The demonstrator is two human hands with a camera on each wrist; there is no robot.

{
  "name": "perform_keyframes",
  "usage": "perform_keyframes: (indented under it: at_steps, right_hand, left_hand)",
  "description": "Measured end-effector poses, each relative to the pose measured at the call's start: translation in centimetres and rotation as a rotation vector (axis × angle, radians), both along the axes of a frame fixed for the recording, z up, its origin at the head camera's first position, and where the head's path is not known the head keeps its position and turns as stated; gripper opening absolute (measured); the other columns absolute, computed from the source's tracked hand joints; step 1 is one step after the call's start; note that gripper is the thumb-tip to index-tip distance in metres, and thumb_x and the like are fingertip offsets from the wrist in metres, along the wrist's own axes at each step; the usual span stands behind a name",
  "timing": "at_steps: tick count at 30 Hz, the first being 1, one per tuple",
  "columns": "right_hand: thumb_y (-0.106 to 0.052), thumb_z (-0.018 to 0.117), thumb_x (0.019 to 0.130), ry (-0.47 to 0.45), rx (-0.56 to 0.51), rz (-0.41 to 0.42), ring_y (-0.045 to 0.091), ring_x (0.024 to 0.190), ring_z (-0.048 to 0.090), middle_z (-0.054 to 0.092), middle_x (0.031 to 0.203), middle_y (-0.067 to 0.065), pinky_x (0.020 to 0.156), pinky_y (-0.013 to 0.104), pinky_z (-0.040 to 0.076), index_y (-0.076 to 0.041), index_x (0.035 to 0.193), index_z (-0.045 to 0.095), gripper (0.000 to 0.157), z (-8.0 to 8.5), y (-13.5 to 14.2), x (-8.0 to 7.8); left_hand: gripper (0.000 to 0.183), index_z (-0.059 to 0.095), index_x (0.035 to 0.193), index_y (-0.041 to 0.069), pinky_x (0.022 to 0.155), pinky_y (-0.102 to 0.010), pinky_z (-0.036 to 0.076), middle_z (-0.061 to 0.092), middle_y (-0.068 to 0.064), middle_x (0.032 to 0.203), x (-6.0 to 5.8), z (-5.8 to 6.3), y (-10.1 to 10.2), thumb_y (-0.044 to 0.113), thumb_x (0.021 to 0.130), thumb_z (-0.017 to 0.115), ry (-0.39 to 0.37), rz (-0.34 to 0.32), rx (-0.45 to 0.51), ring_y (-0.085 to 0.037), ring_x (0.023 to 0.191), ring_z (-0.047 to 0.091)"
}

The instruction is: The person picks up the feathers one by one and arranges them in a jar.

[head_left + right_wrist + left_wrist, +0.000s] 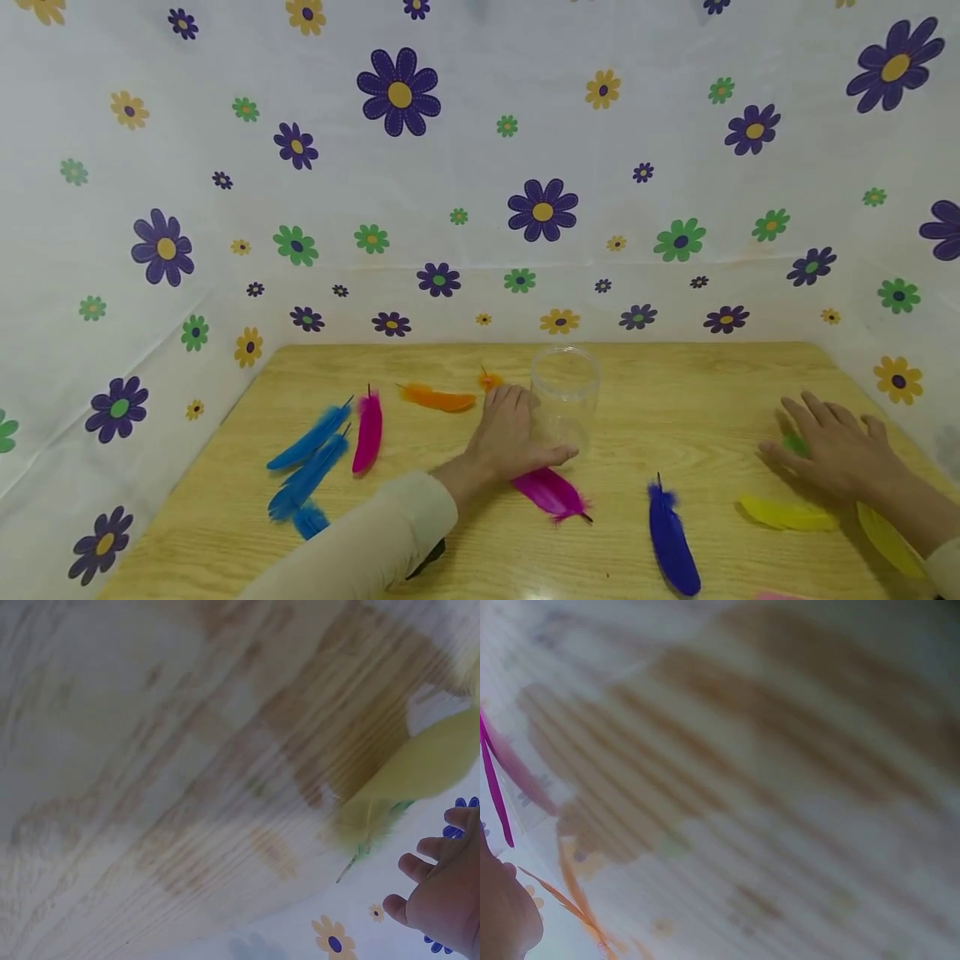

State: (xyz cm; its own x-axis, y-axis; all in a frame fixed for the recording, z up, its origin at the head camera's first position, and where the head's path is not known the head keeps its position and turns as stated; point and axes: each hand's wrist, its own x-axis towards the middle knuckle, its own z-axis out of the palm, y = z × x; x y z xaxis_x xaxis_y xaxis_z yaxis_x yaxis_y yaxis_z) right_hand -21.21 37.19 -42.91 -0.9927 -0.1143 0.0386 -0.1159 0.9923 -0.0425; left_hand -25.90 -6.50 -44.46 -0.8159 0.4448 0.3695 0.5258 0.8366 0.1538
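In the head view my left hand (506, 437) is at the left side of a clear plastic jar (567, 390), its thumb stretched across the front of the jar near the base. A magenta feather (553, 495) lies just below that hand, partly covered by it. The tip of an orange feather (490, 381) shows beyond the fingertips. Over on the right, my right hand (836, 446) spreads its fingers above a green feather (797, 444), mostly hidden underneath. Two yellow feathers (786, 513) lie near its wrist. The right wrist view shows a yellow feather (420, 761) close to the fingers.
Blue feathers (309, 479), another magenta feather (367, 433) and a second orange feather (438, 398) lie on the left of the wooden table (690, 375). A dark blue feather (672, 540) lies front centre. Flower-patterned cloth (465, 167) surrounds the table's back and sides.
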Motion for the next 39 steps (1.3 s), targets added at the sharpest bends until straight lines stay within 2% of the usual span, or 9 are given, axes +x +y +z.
perform_keyframes:
  at_steps: [9, 15, 20, 24, 31, 37, 39]
  right_hand:
    - [-0.068, 0.044, 0.095, -0.044, 0.030, -0.003, 0.062, 0.121, 0.039, 0.034, 0.143, 0.042, 0.088, 0.081, 0.028, 0.007, 0.140, 0.041, 0.088, -0.7, 0.9, 0.4]
    - [-0.055, 0.039, 0.103, -0.061, 0.021, 0.034, 0.063, 0.119, 0.042, 0.039, 0.137, 0.044, 0.089, 0.075, 0.038, 0.014, 0.136, 0.041, 0.077, -1.0, 1.3, 0.2]
    - [-0.045, 0.034, 0.108, -0.095, -0.022, 0.047, 0.066, 0.119, 0.039, 0.035, 0.138, 0.049, 0.095, 0.073, 0.037, 0.019, 0.136, 0.040, 0.070, -1.2, 1.4, 0.1]
    - [-0.040, 0.032, 0.109, -0.108, -0.006, 0.045, 0.067, 0.119, 0.039, 0.034, 0.137, 0.049, 0.098, 0.072, 0.035, 0.020, 0.135, 0.041, 0.066, -1.1, 1.3, 0.0]
    - [-0.016, 0.040, 0.107, -0.058, 0.050, 0.109, 0.061, 0.115, 0.048, 0.045, 0.130, 0.046, 0.098, 0.066, 0.041, 0.021, 0.130, 0.045, 0.044, -1.1, 1.1, 0.2]
    - [-0.008, 0.040, 0.105, -0.025, 0.114, 0.112, 0.058, 0.118, 0.050, 0.047, 0.132, 0.044, 0.100, 0.063, 0.042, 0.022, 0.129, 0.045, 0.039, -1.0, 0.7, 0.3]
    - [-0.005, 0.041, 0.103, 0.016, 0.144, 0.148, 0.057, 0.119, 0.051, 0.049, 0.131, 0.043, 0.100, 0.062, 0.043, 0.021, 0.128, 0.047, 0.036, -1.0, 0.5, 0.4]
  left_hand:
    - [0.078, 0.057, 0.106, 0.006, 0.098, -0.037, 0.035, 0.057, -0.004, 0.102, 0.1, -0.4, 0.0, 0.078, 0.076, 0.062, 0.012, 0.003, -0.022, -0.021, 0.104, 0.049]
    - [0.077, 0.057, 0.105, 0.007, 0.097, -0.036, 0.035, 0.057, -0.004, 0.101, 0.0, -0.2, -0.1, 0.077, 0.076, 0.063, 0.029, 0.001, -0.018, -0.021, 0.103, 0.049]
    - [0.077, 0.057, 0.105, 0.006, 0.097, -0.037, 0.035, 0.056, -0.004, 0.101, 0.0, -0.2, -0.1, 0.077, 0.075, 0.063, 0.030, -0.004, -0.012, -0.021, 0.102, 0.049]
    - [0.077, 0.057, 0.106, 0.006, 0.097, -0.037, 0.035, 0.056, -0.004, 0.101, 0.0, -0.2, 0.0, 0.077, 0.075, 0.064, 0.021, -0.005, -0.007, -0.021, 0.102, 0.048]
    - [0.077, 0.058, 0.106, 0.005, 0.097, -0.037, 0.035, 0.057, -0.004, 0.102, 0.1, 0.0, -0.1, 0.076, 0.075, 0.064, 0.025, -0.009, -0.002, -0.022, 0.104, 0.049]
    - [0.079, 0.058, 0.108, 0.005, 0.099, -0.038, 0.035, 0.057, -0.004, 0.105, 0.1, 0.0, -0.2, 0.077, 0.075, 0.064, -0.013, -0.010, 0.012, -0.022, 0.107, 0.048]
    - [0.079, 0.059, 0.108, 0.005, 0.098, -0.037, 0.035, 0.057, -0.004, 0.104, 0.1, 0.0, -0.2, 0.077, 0.076, 0.064, -0.012, -0.011, 0.007, -0.022, 0.106, 0.049]
